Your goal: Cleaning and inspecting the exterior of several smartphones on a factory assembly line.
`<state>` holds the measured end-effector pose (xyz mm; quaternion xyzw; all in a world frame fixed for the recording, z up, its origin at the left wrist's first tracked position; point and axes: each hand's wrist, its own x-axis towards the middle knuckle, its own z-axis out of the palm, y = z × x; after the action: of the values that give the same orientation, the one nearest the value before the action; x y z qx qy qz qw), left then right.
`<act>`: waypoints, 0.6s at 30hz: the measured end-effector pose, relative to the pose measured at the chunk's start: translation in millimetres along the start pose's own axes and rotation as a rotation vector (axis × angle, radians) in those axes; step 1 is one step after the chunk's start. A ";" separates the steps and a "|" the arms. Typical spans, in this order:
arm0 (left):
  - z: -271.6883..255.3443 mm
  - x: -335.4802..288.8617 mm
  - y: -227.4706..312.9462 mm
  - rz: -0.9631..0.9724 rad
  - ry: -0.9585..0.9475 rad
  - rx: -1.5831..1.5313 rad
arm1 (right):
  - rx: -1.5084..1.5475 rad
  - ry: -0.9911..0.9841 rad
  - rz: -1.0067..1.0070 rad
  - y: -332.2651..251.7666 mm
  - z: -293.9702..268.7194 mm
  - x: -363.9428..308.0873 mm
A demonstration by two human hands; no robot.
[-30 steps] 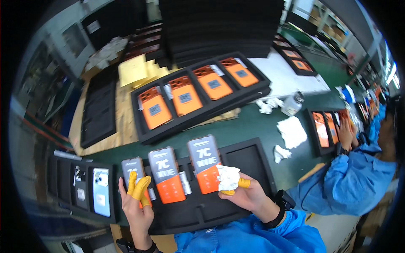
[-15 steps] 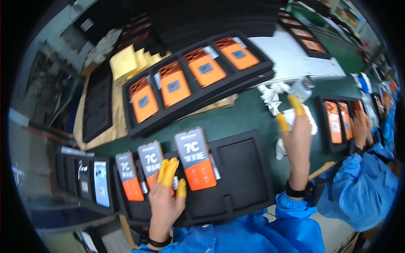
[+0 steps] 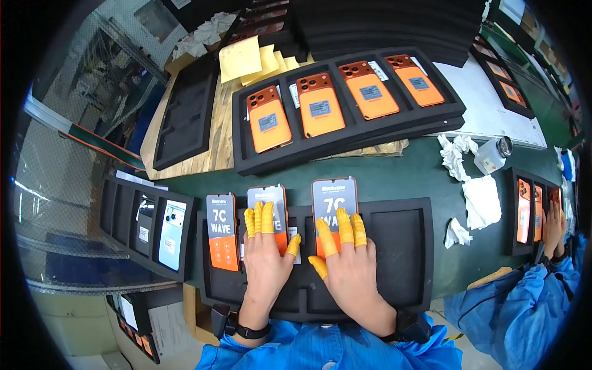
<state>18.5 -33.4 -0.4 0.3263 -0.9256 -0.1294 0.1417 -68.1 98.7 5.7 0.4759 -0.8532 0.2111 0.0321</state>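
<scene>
My left hand lies palm-down over the middle phone, its fingers stretched across the grey-and-orange front and its thumb apart by the right side. Just right of it, my right hand rests spread on another phone with the same front, thumb near its left edge. Both hands wear yellow finger cots. A third such phone stands untouched at the left. All three are on a black foam tray close in front of me. The lower parts of the two touched phones are partly hidden by my hands.
Beyond is a stacked foam tray with several orange phones, back side up. Left, another tray holds a blue phone. White wipes and a bottle sit at right, near a co-worker's hand over a phone tray.
My right hand has come back from beside the bottle and wipes onto the right phone. My left hand stays on the middle phone. The whole view has shifted.
</scene>
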 end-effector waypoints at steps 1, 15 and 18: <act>-1.3 1.5 -0.5 0.013 -0.011 -0.010 | -0.009 0.008 0.001 -0.7 3.9 1.3; -23.7 7.6 -18.2 -0.027 -0.028 -0.413 | 0.033 -0.046 0.136 -17.1 1.1 14.4; -44.0 4.7 -42.3 -0.303 -0.033 -1.185 | 0.362 -0.098 0.387 -14.2 -32.7 12.6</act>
<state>54.2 -74.8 27.1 0.3181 -0.6415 -0.6460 0.2647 -68.0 94.9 43.4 0.3117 -0.8773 0.3389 -0.1357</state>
